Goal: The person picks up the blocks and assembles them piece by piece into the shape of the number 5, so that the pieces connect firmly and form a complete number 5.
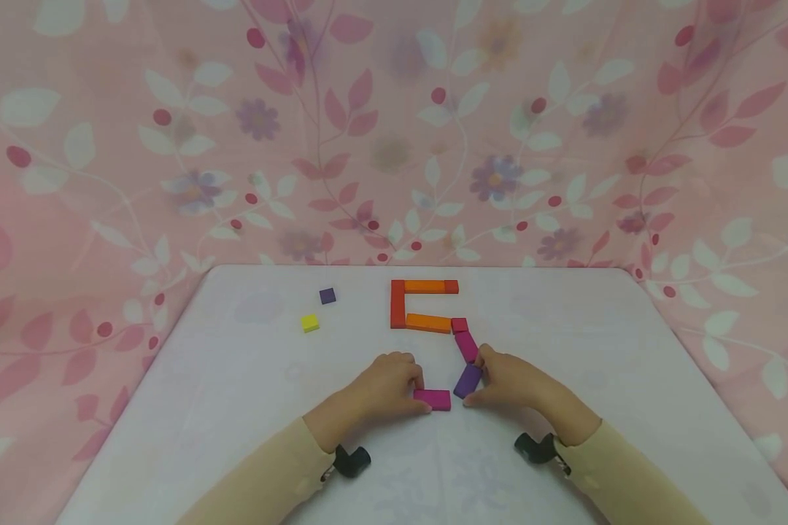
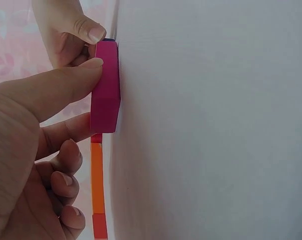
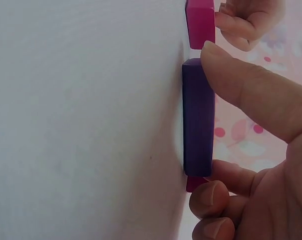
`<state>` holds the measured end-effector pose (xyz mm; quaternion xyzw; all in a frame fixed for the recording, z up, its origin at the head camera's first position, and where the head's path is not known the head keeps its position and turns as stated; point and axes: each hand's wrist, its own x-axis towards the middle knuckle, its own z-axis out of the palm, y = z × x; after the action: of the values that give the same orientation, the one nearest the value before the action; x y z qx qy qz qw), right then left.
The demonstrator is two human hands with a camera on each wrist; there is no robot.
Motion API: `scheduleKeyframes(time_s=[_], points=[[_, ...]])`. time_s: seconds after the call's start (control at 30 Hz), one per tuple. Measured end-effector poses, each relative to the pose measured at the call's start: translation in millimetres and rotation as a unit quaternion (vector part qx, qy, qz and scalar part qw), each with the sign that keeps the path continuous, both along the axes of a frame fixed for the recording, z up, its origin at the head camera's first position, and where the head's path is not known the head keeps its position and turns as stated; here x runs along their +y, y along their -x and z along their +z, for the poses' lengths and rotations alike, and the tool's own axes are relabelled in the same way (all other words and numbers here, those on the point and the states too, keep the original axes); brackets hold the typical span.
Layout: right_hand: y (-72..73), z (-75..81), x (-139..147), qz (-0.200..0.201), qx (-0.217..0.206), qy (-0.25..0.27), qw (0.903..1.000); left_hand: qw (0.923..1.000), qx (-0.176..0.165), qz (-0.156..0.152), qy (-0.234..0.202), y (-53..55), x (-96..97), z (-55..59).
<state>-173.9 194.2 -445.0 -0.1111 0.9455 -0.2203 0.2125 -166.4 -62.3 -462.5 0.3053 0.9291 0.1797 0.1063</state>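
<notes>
On the surface (image 1: pixel 236 437), a bent run of red, orange and pink blocks (image 1: pixel 428 323) is already lying formed. The left hand's (image 1: pixel 382 385) fingers are pinching a magenta block (image 1: pixel 435 399), the right hand's (image 1: pixel 517 380) a purple block (image 1: pixel 468 380); a gap between these is leaving the arrangement seemingly unfinished. A yellow cube (image 1: pixel 310 323) and dark cube (image 1: pixel 327 296) are sitting apart.

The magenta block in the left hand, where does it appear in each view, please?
Head: magenta block, lower middle.
Left wrist: magenta block, above centre, leftward.
Right wrist: magenta block, top edge, right of centre.
Shared landmark: left hand, touching it in every view.
</notes>
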Motion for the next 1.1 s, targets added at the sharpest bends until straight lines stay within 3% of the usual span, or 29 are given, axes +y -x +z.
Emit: scheduleKeyframes(time_s=[0.77, 1.1], points=[[1.1, -3.7, 0.9, 0.002, 0.007, -0.004, 1.0, 0.9998, 0.018, -0.005, 0.005, -1.9, 6.6, 3.6], [2.4, -5.0, 0.6, 0.003, 0.01, -0.011, 0.9999, 1.0, 0.007, 0.002, 0.0, -1.0, 7.5, 4.2]])
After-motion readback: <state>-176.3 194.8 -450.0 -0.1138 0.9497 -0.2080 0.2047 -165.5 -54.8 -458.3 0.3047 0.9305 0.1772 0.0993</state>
